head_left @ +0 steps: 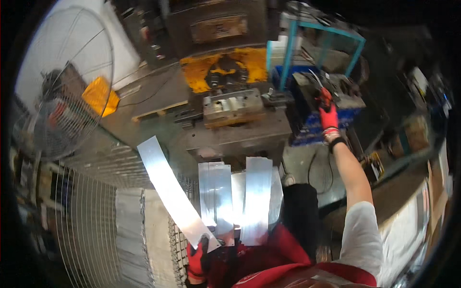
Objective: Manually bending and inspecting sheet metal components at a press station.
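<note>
Two red-gloved hands show in the head view, my only one, and I place everything from the die block (234,108). My left hand (196,261) is nearer the body than the block and to its left, with a narrow, closed grip on the near end of a loose strip (170,187) of bright sheet metal. That strip slants away from the hand, its far end pointing up to the left of the block and apart from it. Held by one end, so long and thin a piece could sag or swing, so I would keep the wrist level, the pinch firm and the fingers off the edges. On the near side of the block lie a left stack (215,192) and a right stack (258,201) of similar pieces; I cannot tell whether the loose strip touches the left one, but keeping it raised should spare both faces scratches. My right hand (329,115) reaches out right of the block, over the cluttered top of a blue crate (303,138), near a teal frame (288,55). A slim pale piece (315,78) shows by its fingertips, but blur hides any contact, so I cannot tell whether that grip holds anything; I would steady that hand and look straight at it before trusting the grip.
</note>
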